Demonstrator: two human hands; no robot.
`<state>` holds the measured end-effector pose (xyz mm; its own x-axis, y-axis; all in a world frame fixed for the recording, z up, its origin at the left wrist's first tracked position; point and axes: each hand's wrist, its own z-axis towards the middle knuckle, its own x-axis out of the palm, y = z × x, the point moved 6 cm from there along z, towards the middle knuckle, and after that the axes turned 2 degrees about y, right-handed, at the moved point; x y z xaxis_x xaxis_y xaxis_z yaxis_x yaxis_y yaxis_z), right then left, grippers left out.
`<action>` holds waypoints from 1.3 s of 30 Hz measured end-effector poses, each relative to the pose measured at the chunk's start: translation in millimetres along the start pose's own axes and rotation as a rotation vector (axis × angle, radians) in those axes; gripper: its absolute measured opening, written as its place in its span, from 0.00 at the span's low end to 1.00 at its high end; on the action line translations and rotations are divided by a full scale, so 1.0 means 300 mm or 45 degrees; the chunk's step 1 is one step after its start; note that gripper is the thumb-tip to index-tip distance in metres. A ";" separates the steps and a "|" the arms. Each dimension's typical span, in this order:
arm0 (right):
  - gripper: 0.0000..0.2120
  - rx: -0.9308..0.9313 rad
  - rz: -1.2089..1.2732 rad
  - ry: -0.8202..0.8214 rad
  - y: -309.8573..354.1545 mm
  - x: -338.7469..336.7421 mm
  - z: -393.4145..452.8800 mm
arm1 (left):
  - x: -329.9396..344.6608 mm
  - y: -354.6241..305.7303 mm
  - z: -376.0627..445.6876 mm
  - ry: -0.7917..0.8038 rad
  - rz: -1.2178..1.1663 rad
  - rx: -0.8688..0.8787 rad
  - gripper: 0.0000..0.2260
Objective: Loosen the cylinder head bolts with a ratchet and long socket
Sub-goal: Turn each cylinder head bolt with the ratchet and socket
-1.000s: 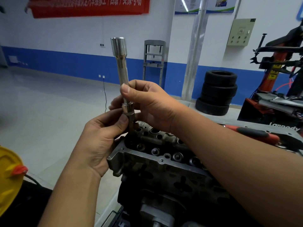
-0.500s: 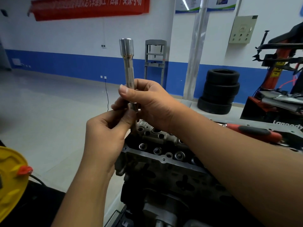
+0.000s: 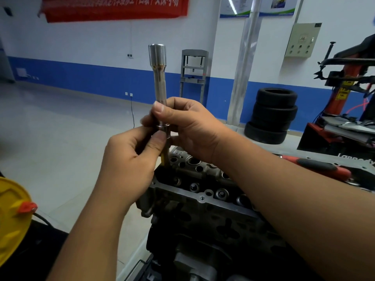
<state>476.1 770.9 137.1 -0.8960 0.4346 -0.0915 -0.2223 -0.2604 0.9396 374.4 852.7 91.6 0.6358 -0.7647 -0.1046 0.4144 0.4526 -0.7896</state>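
Above the cylinder head (image 3: 203, 191), two hands hold a long socket (image 3: 159, 78) upright.

The right hand (image 3: 188, 126) wraps the shaft near its middle, thumb laid across the front, so its grip is closed on the socket. The left hand (image 3: 129, 159) pinches the short collar piece (image 3: 164, 129) at the socket's lower end between thumb and fingers, its grip closed on that piece. A thin stem below the collar points down toward the near corner of the head, whose valve and bolt holes lie open underneath; whether it touches the head cannot be told. A red-and-black handle (image 3: 316, 167) lies on the tabletop (image 3: 345, 159) behind the right forearm. Stacked tyres (image 3: 272, 116) stand by the blue-banded wall.
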 end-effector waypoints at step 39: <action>0.06 0.049 -0.055 0.031 0.004 0.023 -0.007 | 0.007 0.030 -0.007 -0.103 -0.055 -0.063 0.13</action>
<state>468.9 771.7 136.9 -0.8951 0.4233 -0.1400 -0.2465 -0.2082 0.9465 378.3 854.2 82.9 0.6697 -0.7423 -0.0223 0.4110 0.3955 -0.8214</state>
